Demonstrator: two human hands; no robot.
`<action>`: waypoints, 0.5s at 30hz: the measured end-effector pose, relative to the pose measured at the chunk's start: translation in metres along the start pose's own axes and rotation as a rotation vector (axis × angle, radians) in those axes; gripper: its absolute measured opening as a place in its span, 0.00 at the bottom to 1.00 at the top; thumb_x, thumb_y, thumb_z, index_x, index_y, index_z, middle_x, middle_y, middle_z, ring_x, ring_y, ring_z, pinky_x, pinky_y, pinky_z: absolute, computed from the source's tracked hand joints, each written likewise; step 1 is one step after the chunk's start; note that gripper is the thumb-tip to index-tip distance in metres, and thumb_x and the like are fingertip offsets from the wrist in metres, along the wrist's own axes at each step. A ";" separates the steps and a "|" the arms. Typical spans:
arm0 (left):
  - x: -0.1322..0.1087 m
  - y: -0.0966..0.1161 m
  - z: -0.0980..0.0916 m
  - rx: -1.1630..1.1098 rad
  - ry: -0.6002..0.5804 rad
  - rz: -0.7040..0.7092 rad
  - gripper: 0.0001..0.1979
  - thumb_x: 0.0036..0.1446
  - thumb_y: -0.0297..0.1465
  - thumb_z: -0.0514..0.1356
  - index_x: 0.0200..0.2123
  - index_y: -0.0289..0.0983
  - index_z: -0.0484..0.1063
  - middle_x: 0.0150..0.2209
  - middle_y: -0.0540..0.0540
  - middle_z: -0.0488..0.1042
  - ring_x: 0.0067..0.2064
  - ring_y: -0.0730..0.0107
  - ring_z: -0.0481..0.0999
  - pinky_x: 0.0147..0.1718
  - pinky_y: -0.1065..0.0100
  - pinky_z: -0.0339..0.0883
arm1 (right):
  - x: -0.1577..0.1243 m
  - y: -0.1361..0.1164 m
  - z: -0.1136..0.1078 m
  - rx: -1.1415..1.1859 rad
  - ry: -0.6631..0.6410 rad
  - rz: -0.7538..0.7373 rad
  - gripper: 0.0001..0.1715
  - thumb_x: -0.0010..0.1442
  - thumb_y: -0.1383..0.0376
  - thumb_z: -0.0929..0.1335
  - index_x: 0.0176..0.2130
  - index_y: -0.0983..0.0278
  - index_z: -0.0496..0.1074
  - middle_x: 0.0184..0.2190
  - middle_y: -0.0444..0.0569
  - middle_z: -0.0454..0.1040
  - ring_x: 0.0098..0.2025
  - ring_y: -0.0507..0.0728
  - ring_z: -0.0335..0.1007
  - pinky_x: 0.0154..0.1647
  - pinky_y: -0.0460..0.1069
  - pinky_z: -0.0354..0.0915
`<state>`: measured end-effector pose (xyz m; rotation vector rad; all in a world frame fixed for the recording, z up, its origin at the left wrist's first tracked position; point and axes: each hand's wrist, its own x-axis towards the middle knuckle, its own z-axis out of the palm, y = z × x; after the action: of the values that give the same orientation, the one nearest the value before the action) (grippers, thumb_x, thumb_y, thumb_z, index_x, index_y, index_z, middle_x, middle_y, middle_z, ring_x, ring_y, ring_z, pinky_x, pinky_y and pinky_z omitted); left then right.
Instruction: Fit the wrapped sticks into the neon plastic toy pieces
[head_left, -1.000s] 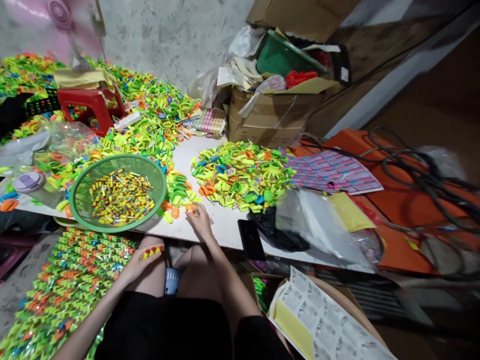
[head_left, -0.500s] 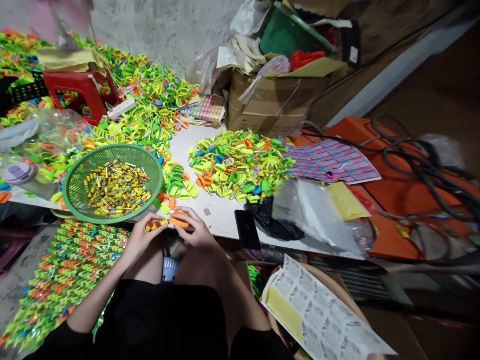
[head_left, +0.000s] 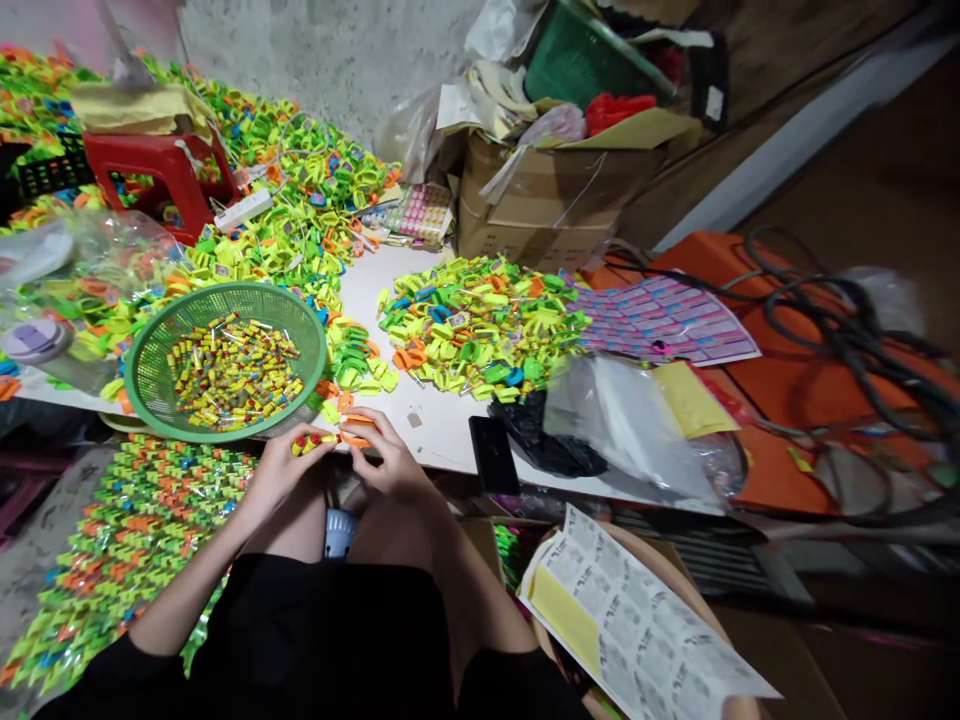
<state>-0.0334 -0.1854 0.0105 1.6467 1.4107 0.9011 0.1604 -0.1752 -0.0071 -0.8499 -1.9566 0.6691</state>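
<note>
At your far left a mat of bagged bright pieces (head_left: 127, 540) covers the floor, and just above it the green basket (head_left: 225, 360) of small yellow-and-red pieces sits at the table's near edge. Your left hand (head_left: 277, 475) pinches a few of those small yellow-and-red pieces (head_left: 309, 443) between thumb and fingertips, right at the table edge. Touching it, your right hand (head_left: 386, 460) has its fingers closed on an orange clip (head_left: 354, 432). With both hands working over the gap between table (head_left: 442, 425) and knees, a slipped piece would likely drop to the floor among the bagged ones. Further right, the loose pile of green and yellow clips (head_left: 480, 330) lies well apart, and the black phone (head_left: 491, 452) hangs partly over the edge, so your right elbow could knock it off.
</note>
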 end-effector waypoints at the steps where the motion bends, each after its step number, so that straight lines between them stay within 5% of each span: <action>1: 0.000 0.000 0.001 0.006 0.001 0.002 0.16 0.54 0.43 0.61 0.38 0.37 0.75 0.39 0.46 0.79 0.43 0.60 0.77 0.46 0.64 0.67 | 0.000 0.001 0.001 -0.024 0.001 -0.002 0.21 0.61 0.69 0.63 0.54 0.59 0.68 0.54 0.55 0.64 0.59 0.58 0.61 0.60 0.56 0.61; 15: -0.008 0.000 -0.003 0.036 -0.123 0.010 0.17 0.56 0.44 0.58 0.34 0.36 0.75 0.35 0.47 0.79 0.39 0.62 0.76 0.42 0.68 0.66 | -0.006 0.015 0.016 -0.081 -0.024 -0.198 0.11 0.61 0.61 0.67 0.43 0.62 0.75 0.36 0.52 0.76 0.41 0.58 0.71 0.42 0.53 0.68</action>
<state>-0.0369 -0.1927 0.0113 1.7075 1.3432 0.7706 0.1532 -0.1721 -0.0284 -0.6875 -2.0685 0.4892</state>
